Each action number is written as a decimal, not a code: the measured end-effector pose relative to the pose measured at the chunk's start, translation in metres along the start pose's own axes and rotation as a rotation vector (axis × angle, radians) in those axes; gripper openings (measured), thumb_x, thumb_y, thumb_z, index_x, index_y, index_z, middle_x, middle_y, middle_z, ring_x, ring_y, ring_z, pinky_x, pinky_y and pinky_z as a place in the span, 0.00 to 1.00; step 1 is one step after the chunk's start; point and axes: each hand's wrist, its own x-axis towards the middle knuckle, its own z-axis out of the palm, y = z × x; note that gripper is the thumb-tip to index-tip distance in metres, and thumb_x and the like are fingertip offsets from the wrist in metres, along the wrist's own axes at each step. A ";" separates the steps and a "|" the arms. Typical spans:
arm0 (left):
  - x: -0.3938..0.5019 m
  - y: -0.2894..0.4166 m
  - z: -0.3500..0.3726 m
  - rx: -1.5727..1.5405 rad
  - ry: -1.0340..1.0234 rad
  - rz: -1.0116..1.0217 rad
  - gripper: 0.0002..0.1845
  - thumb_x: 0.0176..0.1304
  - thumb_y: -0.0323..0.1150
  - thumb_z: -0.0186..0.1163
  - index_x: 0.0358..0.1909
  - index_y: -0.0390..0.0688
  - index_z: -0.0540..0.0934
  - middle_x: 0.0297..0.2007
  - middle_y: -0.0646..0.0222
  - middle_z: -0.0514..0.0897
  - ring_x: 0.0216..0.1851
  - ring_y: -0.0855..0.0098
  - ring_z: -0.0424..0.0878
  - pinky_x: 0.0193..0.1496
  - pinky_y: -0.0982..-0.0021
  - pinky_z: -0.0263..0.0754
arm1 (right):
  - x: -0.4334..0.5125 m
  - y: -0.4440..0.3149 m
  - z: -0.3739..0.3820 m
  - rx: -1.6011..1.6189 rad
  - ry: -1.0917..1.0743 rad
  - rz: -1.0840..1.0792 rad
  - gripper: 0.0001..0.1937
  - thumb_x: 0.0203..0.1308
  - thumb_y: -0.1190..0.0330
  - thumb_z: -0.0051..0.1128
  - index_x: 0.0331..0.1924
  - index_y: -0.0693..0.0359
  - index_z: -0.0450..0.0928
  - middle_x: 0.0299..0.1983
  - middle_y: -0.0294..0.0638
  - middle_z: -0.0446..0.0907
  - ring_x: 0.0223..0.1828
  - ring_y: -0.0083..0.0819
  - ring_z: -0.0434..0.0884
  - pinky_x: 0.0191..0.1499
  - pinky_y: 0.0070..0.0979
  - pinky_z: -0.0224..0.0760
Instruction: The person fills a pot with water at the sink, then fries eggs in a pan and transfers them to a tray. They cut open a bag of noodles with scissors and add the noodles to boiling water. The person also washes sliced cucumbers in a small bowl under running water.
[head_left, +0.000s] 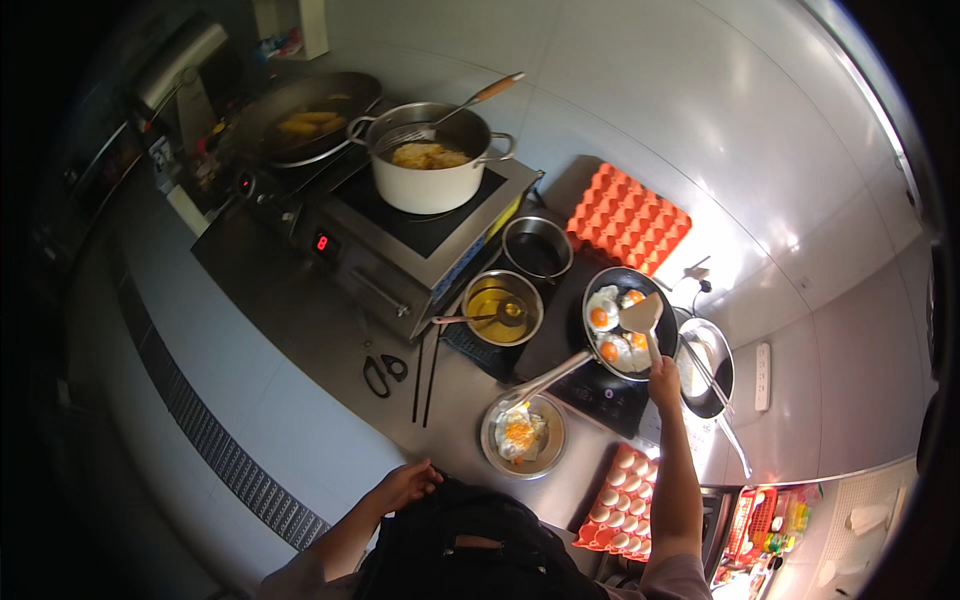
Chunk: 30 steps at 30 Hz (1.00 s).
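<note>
My right hand grips the handle of a beige spatula. The spatula's blade lies over several frying eggs with orange yolks in a dark frying pan. That pan sits on a black induction cooker, its metal handle pointing toward the front of the counter. Below the handle, a steel bowl holds cooked eggs. My left hand hangs by the counter's front edge, close to my body, holding nothing, with its fingers loosely bent.
A tray of eggs lies front right; a red egg tray leans on the wall. A ladle rests in a bowl of oil. Scissors and chopsticks lie nearby. Behind stand a frying pot, a wok and a second pan.
</note>
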 end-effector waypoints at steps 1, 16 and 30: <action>0.001 0.002 -0.001 0.023 0.002 0.012 0.19 0.72 0.50 0.49 0.34 0.45 0.77 0.41 0.69 0.80 0.34 0.79 0.73 0.31 0.80 0.66 | 0.002 0.000 0.002 0.032 -0.012 0.069 0.15 0.65 0.63 0.42 0.38 0.68 0.76 0.34 0.60 0.80 0.41 0.57 0.79 0.44 0.46 0.69; 0.008 0.020 -0.012 0.164 0.011 -0.073 0.19 0.76 0.45 0.41 0.43 0.40 0.75 0.40 0.69 0.76 0.34 0.80 0.71 0.31 0.80 0.63 | 0.002 -0.003 -0.005 0.261 -0.102 0.310 0.17 0.61 0.63 0.45 0.29 0.70 0.77 0.23 0.49 0.79 0.26 0.39 0.78 0.34 0.37 0.69; 0.011 0.003 0.013 0.283 0.078 -0.101 0.17 0.75 0.43 0.42 0.43 0.41 0.75 0.38 0.71 0.76 0.33 0.80 0.71 0.32 0.80 0.64 | 0.019 -0.045 -0.045 0.583 -0.605 0.492 0.11 0.60 0.66 0.48 0.37 0.65 0.79 0.17 0.28 0.65 0.12 0.16 0.58 0.14 0.19 0.46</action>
